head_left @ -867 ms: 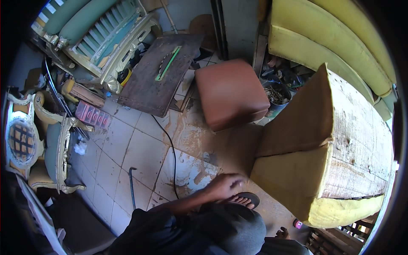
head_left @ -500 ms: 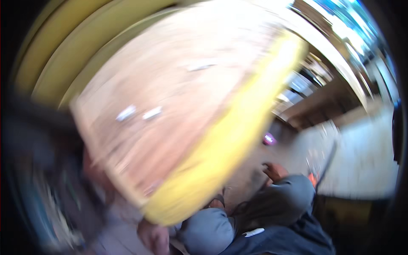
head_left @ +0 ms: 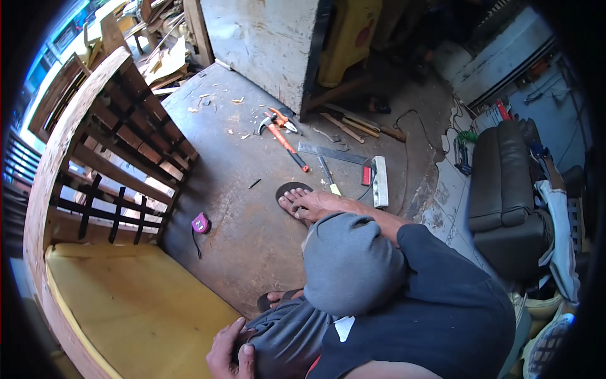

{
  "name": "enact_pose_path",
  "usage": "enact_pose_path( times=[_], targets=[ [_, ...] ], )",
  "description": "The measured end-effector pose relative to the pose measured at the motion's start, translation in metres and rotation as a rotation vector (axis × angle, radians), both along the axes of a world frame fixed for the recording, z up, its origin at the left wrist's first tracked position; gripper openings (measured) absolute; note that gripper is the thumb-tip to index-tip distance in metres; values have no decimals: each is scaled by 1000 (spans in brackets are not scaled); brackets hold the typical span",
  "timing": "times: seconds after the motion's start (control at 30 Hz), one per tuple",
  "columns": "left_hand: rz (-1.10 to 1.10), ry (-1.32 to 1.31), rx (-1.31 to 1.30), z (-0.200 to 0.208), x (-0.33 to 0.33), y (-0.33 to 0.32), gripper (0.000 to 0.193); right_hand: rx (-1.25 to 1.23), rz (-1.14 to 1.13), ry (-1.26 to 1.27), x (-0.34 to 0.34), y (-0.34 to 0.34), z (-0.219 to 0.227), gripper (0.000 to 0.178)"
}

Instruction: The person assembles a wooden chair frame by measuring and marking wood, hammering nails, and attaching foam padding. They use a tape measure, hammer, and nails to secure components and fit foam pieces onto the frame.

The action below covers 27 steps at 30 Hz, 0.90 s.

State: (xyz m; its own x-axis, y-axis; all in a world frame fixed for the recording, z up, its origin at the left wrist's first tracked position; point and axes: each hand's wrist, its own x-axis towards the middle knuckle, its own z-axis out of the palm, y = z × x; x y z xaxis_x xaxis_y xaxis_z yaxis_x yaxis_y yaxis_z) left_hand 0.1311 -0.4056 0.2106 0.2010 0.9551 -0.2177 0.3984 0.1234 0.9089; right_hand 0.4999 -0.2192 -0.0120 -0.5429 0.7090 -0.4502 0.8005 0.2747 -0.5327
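Note:
My left hand (head_left: 230, 350) rests at the grey cloth over my left knee, thumb and fingers apart, with nothing in it. Stretched past my right knee, my right arm ends in my right hand (head_left: 313, 204), which lies on my sandalled right foot (head_left: 288, 203) with its fingers spread. Part of that hand blends with the toes. To my left stands a wooden frame (head_left: 60, 148) crossed by black webbing (head_left: 118, 215). A yellow padded panel (head_left: 142, 294) adjoins its near end, close to my left hand.
On the floor lie an orange-handled hammer (head_left: 281, 142), pliers (head_left: 282, 120), a metal square (head_left: 331, 153), a white power strip (head_left: 380, 183) and a purple tape measure (head_left: 201, 223). A dark padded seat (head_left: 508, 183) stands right. A pale panel (head_left: 265, 47) rises ahead.
The view has swung and steadied. The large yellow-edged panel that crossed the middle no longer covers it; the webbed frame and yellow padding now show at left. The floor tools have come into view.

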Motion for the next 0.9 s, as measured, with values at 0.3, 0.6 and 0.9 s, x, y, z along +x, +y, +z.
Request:
enact_pose_path(
  times=[0.3, 0.6, 0.9],
  targets=[
    [111, -87, -176, -8, 3, 22, 51, -163, -328, -212, 25, 12, -14, 44],
    [244, -12, -400, 18, 43, 71, 44, -299, -2, -34, 0, 69, -18, 44],
    [732, 26, -385, 40, 122, 36, 46, -266, 346, 62, -35, 120, -60, 40]
  ],
)
